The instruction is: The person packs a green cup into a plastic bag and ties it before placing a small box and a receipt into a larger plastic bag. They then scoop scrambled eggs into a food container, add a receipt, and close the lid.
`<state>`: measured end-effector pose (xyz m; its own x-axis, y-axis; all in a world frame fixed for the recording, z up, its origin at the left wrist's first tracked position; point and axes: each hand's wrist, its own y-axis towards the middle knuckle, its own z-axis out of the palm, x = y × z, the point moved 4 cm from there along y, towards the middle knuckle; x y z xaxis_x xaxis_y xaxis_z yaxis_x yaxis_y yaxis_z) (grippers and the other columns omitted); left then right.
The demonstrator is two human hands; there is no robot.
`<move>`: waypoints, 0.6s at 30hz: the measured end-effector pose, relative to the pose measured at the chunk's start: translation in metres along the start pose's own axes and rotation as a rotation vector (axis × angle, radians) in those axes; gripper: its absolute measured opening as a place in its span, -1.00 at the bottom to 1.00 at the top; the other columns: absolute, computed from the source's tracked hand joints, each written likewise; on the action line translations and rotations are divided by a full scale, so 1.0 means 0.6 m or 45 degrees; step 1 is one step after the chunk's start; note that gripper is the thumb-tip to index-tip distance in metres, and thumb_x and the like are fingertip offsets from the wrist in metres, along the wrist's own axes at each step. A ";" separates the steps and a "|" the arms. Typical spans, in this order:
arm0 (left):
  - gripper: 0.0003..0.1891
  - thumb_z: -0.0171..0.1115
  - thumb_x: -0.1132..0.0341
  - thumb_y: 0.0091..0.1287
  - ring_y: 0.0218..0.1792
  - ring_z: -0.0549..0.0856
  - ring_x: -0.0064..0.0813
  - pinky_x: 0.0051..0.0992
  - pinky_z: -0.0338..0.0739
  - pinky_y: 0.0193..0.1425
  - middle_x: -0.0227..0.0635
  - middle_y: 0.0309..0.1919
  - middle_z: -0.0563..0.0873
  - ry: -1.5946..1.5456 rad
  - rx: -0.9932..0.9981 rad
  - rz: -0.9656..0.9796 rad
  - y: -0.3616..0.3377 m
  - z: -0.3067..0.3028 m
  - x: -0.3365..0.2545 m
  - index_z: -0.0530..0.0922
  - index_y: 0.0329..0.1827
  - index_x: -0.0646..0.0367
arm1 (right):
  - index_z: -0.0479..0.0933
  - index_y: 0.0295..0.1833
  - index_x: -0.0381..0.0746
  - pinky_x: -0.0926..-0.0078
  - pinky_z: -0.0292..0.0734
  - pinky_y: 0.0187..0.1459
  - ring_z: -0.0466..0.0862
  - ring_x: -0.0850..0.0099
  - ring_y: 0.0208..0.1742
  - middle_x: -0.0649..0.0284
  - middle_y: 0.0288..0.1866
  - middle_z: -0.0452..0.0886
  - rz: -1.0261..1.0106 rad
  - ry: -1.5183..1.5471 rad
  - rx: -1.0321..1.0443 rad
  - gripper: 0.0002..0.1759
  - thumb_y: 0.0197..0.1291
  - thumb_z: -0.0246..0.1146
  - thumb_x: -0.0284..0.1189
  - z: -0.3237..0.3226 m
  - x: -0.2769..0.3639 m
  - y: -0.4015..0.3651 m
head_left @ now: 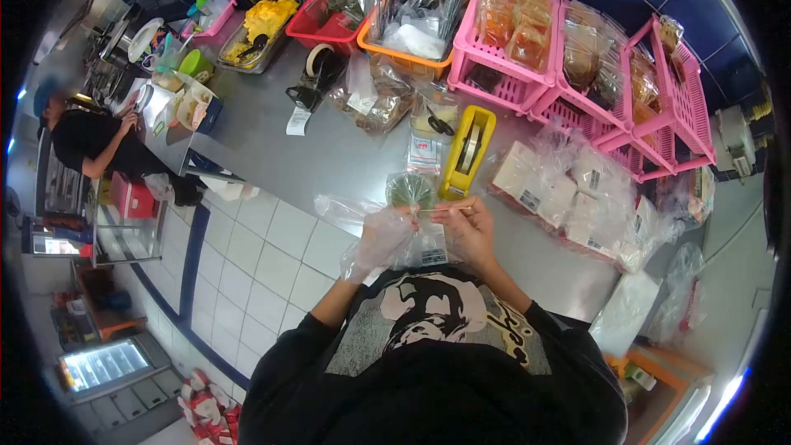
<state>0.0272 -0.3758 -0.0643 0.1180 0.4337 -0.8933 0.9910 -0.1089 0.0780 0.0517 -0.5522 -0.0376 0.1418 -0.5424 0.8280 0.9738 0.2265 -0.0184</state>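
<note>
In front of my chest is a small clear plastic bag with something green inside. My left hand, in a loose clear plastic glove, is closed around the gathered neck of this bag. My right hand is bare and pinches a thin tan rubber band, stretched out from the bag's neck. A yellow tape dispenser stands just beyond my right hand. Black-handled scissors and a small printed packet lie beyond the bag.
Pink stacked baskets with filled bags stand at the back right. White boxes in plastic lie to the right. Red and orange trays, a black tape dispenser and a yellow-filled tray line the back. Another person works at left.
</note>
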 end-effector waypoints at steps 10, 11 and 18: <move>-0.69 0.16 0.34 0.15 -0.33 0.66 -0.41 -0.48 0.56 -0.25 -0.40 -0.34 0.70 0.120 0.005 0.024 0.001 -0.011 0.006 0.58 -0.02 0.10 | 0.28 -0.15 -0.31 0.25 0.60 -0.09 0.65 0.21 -0.16 -0.07 -0.13 0.56 -0.082 -0.042 -0.067 -0.90 0.30 0.06 -0.55 0.001 0.001 0.012; -0.69 0.16 0.35 0.16 -0.33 0.66 -0.42 -0.48 0.55 -0.26 -0.39 -0.36 0.69 -0.037 -0.024 -0.035 -0.001 -0.005 0.023 0.56 0.00 0.11 | 0.28 -0.15 -0.31 0.25 0.60 -0.09 0.65 0.21 -0.16 -0.07 -0.13 0.56 -0.080 -0.045 -0.060 -0.90 0.30 0.06 -0.55 0.003 0.003 0.013; -0.64 0.18 0.39 0.17 -0.36 0.62 -0.44 -0.47 0.52 -0.26 -0.39 -0.35 0.66 0.038 -0.075 0.208 0.001 -0.007 -0.009 0.50 0.07 0.22 | 0.29 -0.15 -0.29 0.25 0.59 -0.10 0.64 0.19 -0.17 -0.07 -0.13 0.55 0.032 0.055 0.030 -0.92 0.30 0.05 -0.56 0.012 -0.019 0.031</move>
<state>0.0271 -0.3747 -0.0574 0.2788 0.4408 -0.8532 0.9603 -0.1277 0.2478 0.0670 -0.5357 -0.0432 0.1742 -0.5708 0.8024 0.9655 0.2592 -0.0253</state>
